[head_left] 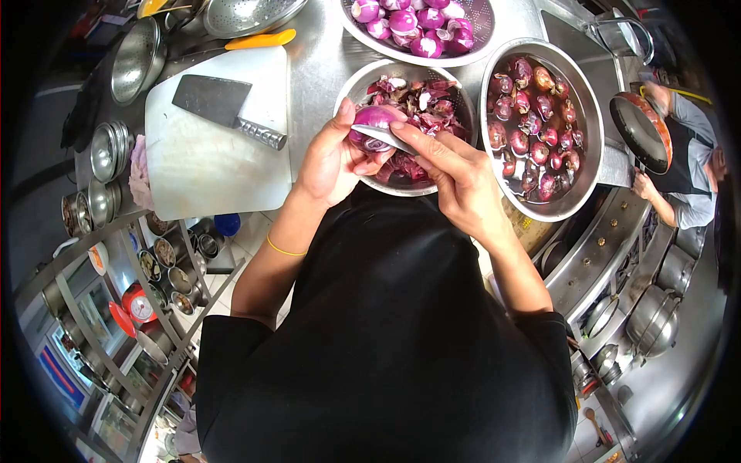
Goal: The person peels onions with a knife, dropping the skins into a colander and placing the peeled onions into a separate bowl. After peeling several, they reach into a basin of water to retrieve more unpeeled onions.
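Observation:
My left hand (328, 166) has its fingers wrapped round a purple onion (375, 118). In my right hand (455, 177) is a small knife (384, 137), its blade laid against the onion and the index finger stretched along it. Both hands are above a metal bowl (348, 86) of onion skins (432, 112). Behind it, a perforated bowl (486, 31) holds peeled purple onions (405, 23). To the right, unpeeled onions (544, 135) sit in liquid in a metal basin (594, 116).
A cleaver (212, 96) lies on a white cutting board (185, 174) at the left, with a yellow-handled tool (261, 40) behind it. Metal bowls (139, 62) stand further left. At the right, another person (698, 154) holds a pan (642, 133) near the stove.

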`<state>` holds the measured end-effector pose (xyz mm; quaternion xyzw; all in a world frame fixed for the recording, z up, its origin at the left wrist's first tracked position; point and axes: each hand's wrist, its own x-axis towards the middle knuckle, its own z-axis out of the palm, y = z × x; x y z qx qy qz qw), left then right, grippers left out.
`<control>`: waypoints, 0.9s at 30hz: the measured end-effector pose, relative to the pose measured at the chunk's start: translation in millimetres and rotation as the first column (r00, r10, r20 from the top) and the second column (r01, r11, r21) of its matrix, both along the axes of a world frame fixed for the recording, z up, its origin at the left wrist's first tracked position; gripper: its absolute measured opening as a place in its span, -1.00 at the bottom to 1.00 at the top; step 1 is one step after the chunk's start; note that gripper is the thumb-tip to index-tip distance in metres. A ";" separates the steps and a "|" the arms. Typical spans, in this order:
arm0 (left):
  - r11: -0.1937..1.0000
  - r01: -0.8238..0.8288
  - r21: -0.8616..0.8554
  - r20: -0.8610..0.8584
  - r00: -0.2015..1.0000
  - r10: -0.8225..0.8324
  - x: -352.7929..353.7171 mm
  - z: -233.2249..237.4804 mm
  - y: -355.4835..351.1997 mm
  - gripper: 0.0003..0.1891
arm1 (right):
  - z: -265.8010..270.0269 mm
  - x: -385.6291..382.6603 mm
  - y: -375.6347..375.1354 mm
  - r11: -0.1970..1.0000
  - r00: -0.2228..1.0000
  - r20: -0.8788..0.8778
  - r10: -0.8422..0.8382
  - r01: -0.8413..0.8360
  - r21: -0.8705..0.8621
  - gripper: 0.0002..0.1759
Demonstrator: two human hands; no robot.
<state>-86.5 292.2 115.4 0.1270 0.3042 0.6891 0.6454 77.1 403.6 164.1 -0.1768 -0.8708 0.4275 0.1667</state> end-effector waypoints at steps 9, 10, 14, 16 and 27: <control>0.999 -0.041 -0.033 -0.090 0.995 0.038 3.3 -4.3 -4.8 -0.39 | 7.4 -2.1 12.1 0.971 0.975 -0.210 -0.068 0.017 -0.239 -0.57; 0.997 -0.060 0.040 -0.068 0.996 0.062 4.4 -2.7 -4.1 -0.49 | 10.0 1.1 13.0 0.925 0.981 -0.169 -0.094 0.023 -0.380 -0.61; 0.989 -0.046 0.143 -0.174 0.982 0.071 3.4 -3.3 -3.7 -0.51 | 11.8 11.2 15.7 0.763 0.992 -0.088 -0.093 0.014 -0.646 -0.62; 0.983 -0.145 0.116 -0.187 0.968 0.165 4.8 -2.6 -3.4 -0.51 | 12.7 14.9 13.1 0.769 0.993 -0.112 -0.024 -0.054 -0.637 -0.61; 0.915 -0.349 0.202 -0.427 0.810 0.403 -1.7 -10.2 1.8 -0.48 | -17.0 32.9 22.4 0.656 0.979 -0.022 -0.202 0.118 -0.745 -0.57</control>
